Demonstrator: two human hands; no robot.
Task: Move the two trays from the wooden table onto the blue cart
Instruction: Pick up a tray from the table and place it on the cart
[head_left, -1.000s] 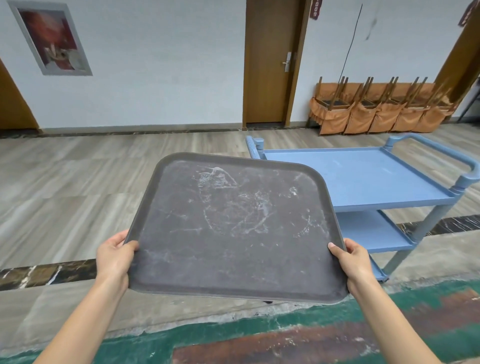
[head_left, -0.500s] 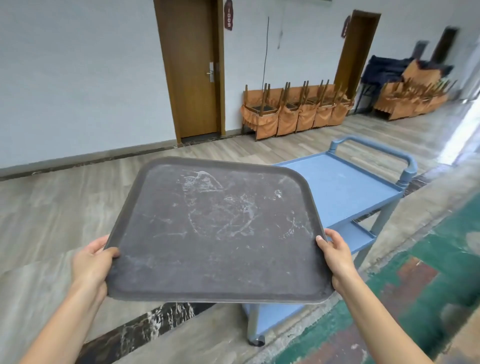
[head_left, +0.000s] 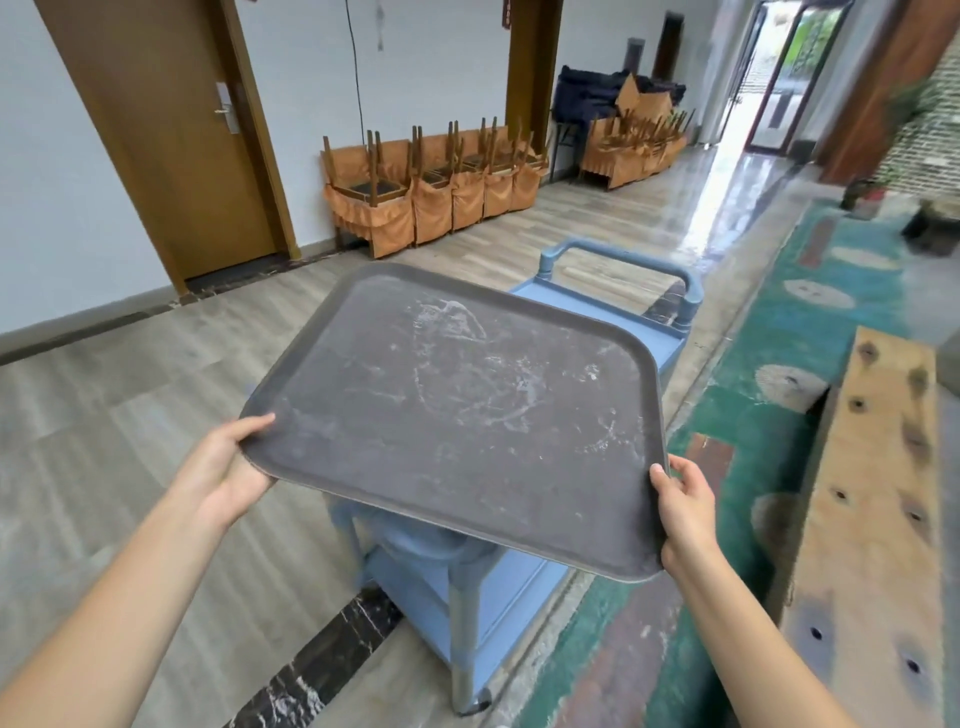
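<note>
My left hand (head_left: 228, 462) grips the near-left corner of a scuffed dark grey rectangular plastic tray (head_left: 467, 415), thumb on top, fingers curled under. My right hand (head_left: 685, 506) clamps the near-right corner the same way. Tray held in the air, tilted, over the blue plastic cart (head_left: 649, 322), covering most of it. Wooden plank table (head_left: 872, 519) at right. Stacked orange-covered chairs (head_left: 431, 192) along the wall.

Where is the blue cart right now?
In the head view the blue cart stands mid-frame on the floor, mostly hidden under the grey tray, with the wooden table to its right.
</note>
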